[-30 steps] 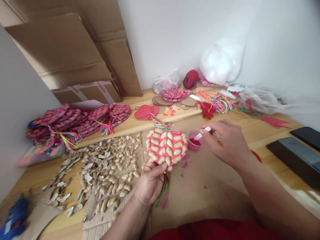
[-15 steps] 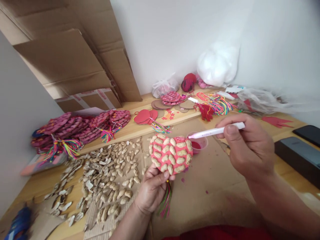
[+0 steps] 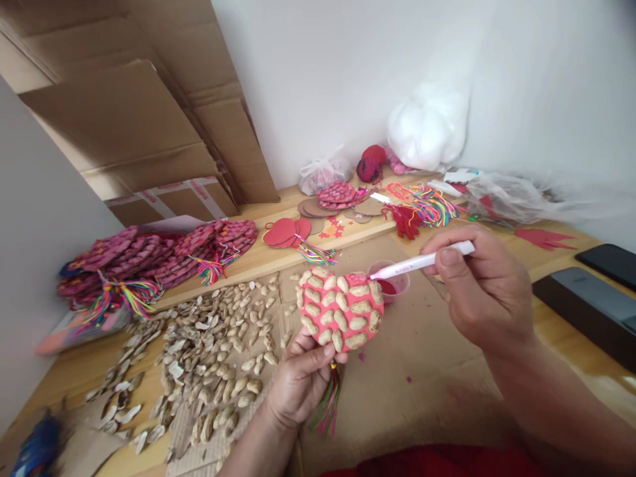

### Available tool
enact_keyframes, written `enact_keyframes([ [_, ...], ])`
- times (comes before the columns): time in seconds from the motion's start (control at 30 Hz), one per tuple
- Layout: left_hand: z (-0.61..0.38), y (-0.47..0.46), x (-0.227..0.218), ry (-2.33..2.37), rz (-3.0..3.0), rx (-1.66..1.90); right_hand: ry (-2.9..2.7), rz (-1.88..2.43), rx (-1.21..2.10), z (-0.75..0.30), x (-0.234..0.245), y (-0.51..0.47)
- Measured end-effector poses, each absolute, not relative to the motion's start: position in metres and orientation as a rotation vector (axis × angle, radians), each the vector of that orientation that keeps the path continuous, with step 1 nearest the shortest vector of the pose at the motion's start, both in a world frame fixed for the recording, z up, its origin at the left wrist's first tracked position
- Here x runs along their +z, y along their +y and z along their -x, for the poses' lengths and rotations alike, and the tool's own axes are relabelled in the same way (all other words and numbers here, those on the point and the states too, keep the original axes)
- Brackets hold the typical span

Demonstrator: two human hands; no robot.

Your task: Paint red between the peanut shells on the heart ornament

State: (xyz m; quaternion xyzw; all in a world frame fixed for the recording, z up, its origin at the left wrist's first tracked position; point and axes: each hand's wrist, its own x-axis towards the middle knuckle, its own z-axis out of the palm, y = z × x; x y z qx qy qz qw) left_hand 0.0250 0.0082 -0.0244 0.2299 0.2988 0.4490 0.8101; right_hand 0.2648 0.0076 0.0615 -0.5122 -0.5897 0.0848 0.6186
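In our left hand we hold the red heart by its lower tip, thumb in front and fingers behind, with its face turned up toward us. Rows of peanuts cover it; the one at the upper right is coloured pink, while the others we can see are plain tan. A tassel of green and pink threads hangs below the heart, beside our wrist. Our right hand pinches a white pen between thumb and fingers, well back from its tip. The pen slants down to the left, its pink tip at the end of the pink peanut; whether the two touch, we cannot tell. Just behind the heart's right edge stands a clear cup with red liquid in it, partly hidden from us. Under our hands lies a cardboard sheet marked with a few pink spots. To our left we have loose peanuts and broken shells spread out, and beyond them a pile of pink discs with bright tassels. Farther back we see red discs on a wooden ledge, and near our right forearm, a black phone
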Motion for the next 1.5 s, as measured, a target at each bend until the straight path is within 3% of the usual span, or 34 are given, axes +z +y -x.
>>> enact_keyframes([
  [1.5, -0.0267, 0.0062, -0.0247, 0.681, -0.577, 1.002, -1.476, 1.251, 0.145, -0.2668, 0.0597, 0.0048],
])
